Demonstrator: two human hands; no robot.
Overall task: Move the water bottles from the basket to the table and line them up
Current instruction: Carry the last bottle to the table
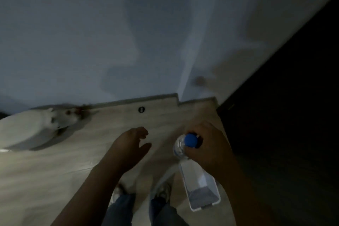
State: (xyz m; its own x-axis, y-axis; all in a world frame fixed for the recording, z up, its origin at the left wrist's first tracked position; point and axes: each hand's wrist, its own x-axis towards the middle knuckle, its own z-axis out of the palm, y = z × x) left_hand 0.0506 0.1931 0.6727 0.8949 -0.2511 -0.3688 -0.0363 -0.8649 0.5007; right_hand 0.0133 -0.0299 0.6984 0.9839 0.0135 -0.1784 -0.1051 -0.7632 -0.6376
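The person's bare left hand (133,143) is held out in front with nothing in it. Its fingers (143,132) are spread a little and curl loosely, and the thumb sticks out to the side. The bare left arm reaches up from the bottom of the view. The bare right hand (207,145) is wrapped tight around the neck of a clear plastic water bottle with a blue cap (183,145). The right arm comes in from the lower right.

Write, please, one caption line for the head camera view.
Right hand grips a blue-capped water bottle above a white basket; left hand open, holding nothing.
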